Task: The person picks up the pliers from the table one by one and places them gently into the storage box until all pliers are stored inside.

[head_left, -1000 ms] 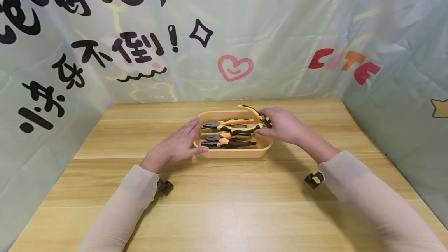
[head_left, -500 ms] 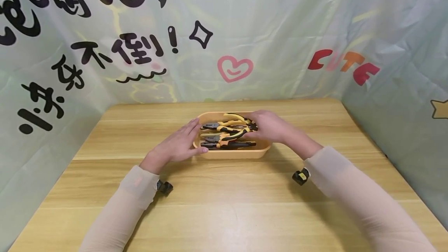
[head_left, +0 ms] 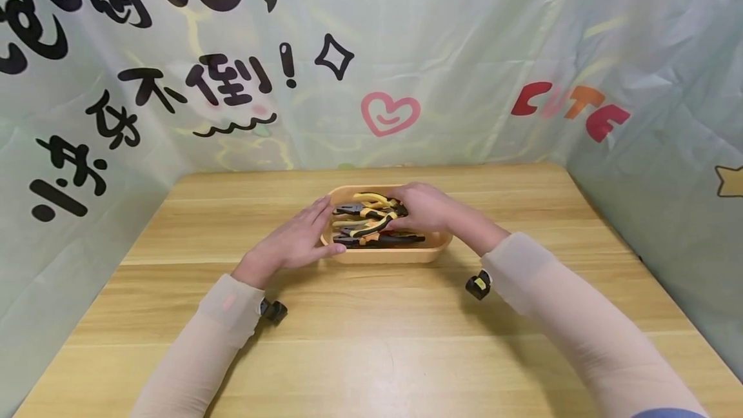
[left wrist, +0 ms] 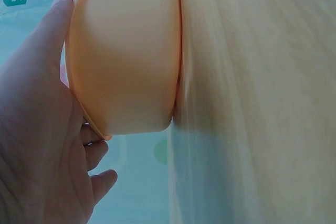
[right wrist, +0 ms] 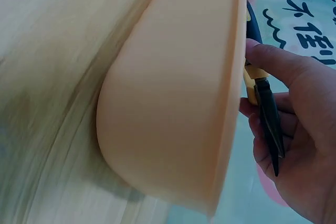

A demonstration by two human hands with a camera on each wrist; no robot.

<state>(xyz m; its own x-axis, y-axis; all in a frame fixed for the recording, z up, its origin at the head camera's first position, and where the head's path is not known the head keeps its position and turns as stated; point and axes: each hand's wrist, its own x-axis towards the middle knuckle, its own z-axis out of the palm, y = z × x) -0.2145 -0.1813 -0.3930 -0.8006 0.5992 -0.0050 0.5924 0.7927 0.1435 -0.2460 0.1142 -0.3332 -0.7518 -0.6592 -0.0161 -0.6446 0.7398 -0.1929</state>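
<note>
An orange plastic bin (head_left: pixel 395 255) holds several pliers lying side by side, some with orange and black handles (head_left: pixel 400 239). My left hand (head_left: pixel 295 237) rests against the bin's left end, its fingers fairly straight along the rim. Over the bin, my right hand (head_left: pixel 428 207) grips needle-nose pliers (right wrist: pixel 270 124) near the pivot. Their yellow and black handles (head_left: pixel 371 229) spread to the left, while the long dark jaws point back under my palm in the right wrist view. My right fingers partly cover the tools beneath.
The bin stands toward the back of a wooden table (head_left: pixel 371 328). A printed cloth (head_left: pixel 453 50) hangs behind and at both sides. A small camera (head_left: pixel 479 284) sits at my right wrist and another camera (head_left: pixel 274 311) at my left.
My right hand has moved left and lower over the bin, carrying the needle-nose pliers from the right end toward the middle. My left hand has stayed on the bin's left end.
</note>
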